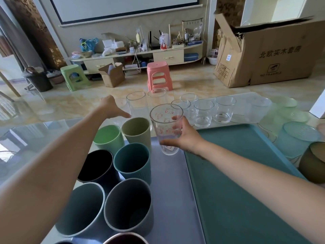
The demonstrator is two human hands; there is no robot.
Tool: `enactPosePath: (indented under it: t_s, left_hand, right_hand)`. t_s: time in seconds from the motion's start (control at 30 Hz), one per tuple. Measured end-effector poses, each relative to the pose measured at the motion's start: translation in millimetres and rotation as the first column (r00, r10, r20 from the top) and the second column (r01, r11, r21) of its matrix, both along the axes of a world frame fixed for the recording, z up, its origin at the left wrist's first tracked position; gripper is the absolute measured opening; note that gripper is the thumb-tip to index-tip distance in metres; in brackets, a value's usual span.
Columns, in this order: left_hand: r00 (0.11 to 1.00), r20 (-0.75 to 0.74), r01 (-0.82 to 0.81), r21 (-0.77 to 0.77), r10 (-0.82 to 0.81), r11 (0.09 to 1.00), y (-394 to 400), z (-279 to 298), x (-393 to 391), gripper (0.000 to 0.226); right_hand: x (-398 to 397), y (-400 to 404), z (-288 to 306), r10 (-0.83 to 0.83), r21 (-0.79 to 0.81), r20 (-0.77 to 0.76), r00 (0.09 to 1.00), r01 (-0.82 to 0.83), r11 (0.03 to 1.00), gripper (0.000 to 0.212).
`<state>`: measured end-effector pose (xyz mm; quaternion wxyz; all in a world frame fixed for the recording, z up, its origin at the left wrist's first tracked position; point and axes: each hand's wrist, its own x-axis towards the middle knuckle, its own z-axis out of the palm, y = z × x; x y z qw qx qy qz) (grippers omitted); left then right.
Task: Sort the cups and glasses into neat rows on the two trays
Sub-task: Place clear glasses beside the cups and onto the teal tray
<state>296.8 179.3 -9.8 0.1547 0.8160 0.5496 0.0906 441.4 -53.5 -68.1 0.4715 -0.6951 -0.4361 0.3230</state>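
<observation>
My right hand (184, 138) grips a tall clear glass with red cat prints (166, 127), held just above the grey-blue tray (168, 191). Several coloured plastic cups stand in two rows on that tray, among them a green one (108, 136), an olive one (136, 129), a teal one (132, 162) and a black one (98, 166). My left hand (112, 108) reaches forward, fingers spread, beside a tall plain glass (136, 104); it holds nothing. The teal tray (246, 173) on the right is bare. Short clear glasses (204, 113) stand behind it.
Pale green and teal cups (299, 138) and an olive-brown one (314, 161) stand at the table's right edge. The table top is glass. Beyond it are a pink stool (158, 74), a green stool (74, 76) and a big cardboard box (267, 53).
</observation>
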Motion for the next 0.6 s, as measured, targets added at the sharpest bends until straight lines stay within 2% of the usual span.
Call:
enactPosePath:
  t_s: [0.17, 0.3, 0.33, 0.4, 0.5, 0.6]
  left_hand:
    - [0.992, 0.11, -0.069, 0.088, 0.059, 0.994, -9, 8, -17, 0.09]
    - [0.958, 0.246, -0.184, 0.147, 0.144, 0.972, -28, 44, -37, 0.1]
    - [0.95, 0.274, -0.202, 0.168, 0.151, 0.965, -37, 56, -40, 0.101]
    - [0.937, 0.32, -0.214, 0.21, 0.14, 0.954, -60, 82, -46, 0.097]
    - [0.933, 0.355, -0.157, 0.274, 0.052, 0.949, -102, 115, -52, 0.088]
    - [0.93, 0.344, -0.004, 0.361, -0.129, 0.932, -147, 138, -52, 0.087]
  right_hand:
    - [3, -5, 8, 0.09, -0.13, -0.098, 0.991, -0.103, 0.986, 0.105]
    - [7, -16, 30, 0.114, -0.224, -0.126, 0.985, -0.14, 0.964, 0.108]
    - [8, -20, 37, 0.083, -0.247, -0.098, 0.992, -0.105, 0.963, 0.111]
    - [7, -31, 54, 0.022, -0.284, 0.061, 0.998, -0.003, 0.959, 0.11]
    - [-5, -57, 87, -0.012, -0.156, 0.234, 0.972, 0.049, 0.986, 0.102]
    - [-20, -85, 114, 0.0, 0.016, 0.226, 0.974, -0.003, 1.0, 0.095]
